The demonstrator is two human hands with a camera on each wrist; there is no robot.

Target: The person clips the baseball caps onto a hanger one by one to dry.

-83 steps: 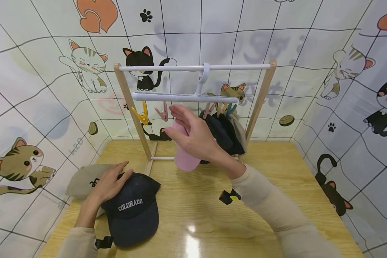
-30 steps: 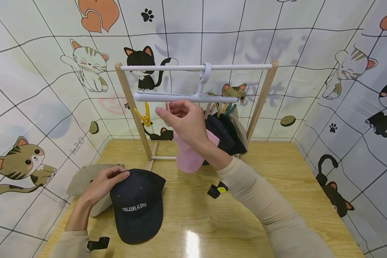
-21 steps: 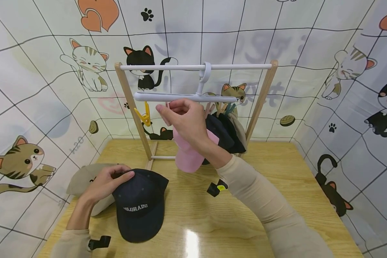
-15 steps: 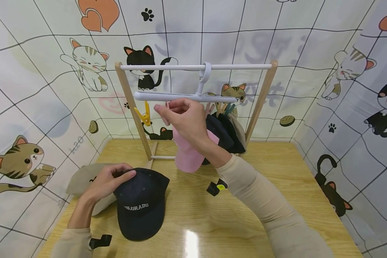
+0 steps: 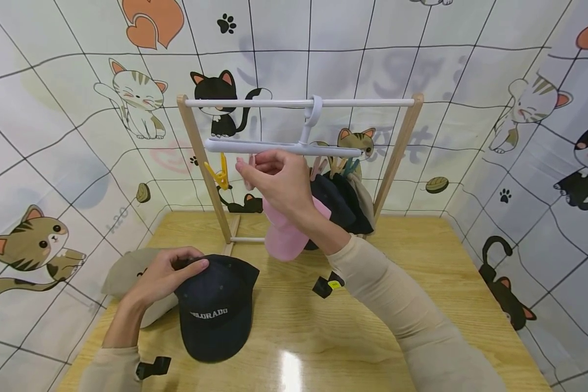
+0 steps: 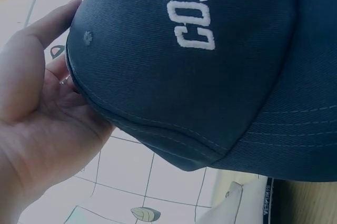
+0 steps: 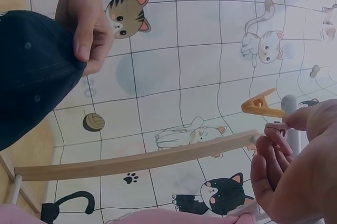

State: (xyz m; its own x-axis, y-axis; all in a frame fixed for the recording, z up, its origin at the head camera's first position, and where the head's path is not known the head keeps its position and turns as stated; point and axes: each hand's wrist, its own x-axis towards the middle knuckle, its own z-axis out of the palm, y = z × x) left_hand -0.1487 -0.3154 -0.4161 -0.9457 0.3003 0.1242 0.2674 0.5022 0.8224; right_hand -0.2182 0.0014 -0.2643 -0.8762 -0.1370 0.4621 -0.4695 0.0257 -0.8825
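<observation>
A navy baseball cap lettered COLORADO (image 5: pixel 216 310) is pinched at its back edge by my left hand (image 5: pixel 169 275), bill toward me. In the left wrist view its crown (image 6: pixel 158 66) fills much of the frame. My right hand (image 5: pixel 286 182) pinches a pink clothespin (image 5: pixel 250 174) under the white hanger (image 5: pixel 255 146). A yellow clothespin (image 5: pixel 219 173) hangs to the left of it, also seen in the right wrist view as the yellow clip (image 7: pixel 261 104). A pink cap (image 5: pixel 285 242) hangs behind my right wrist, partly covered.
A beige cap (image 5: pixel 127 272) lies on the table (image 5: pixel 362 332), partly behind my left hand. Dark caps (image 5: pixel 335 201) and a beige one hang from clothespins at the hanger's right. The wooden rack's posts (image 5: pixel 399 152) stand on both sides, with a printed curtain behind.
My right hand has gone from loosely spread near the hanger to pinching the pink clothespin. My left hand has gripped the navy cap and shifted it slightly right and up.
</observation>
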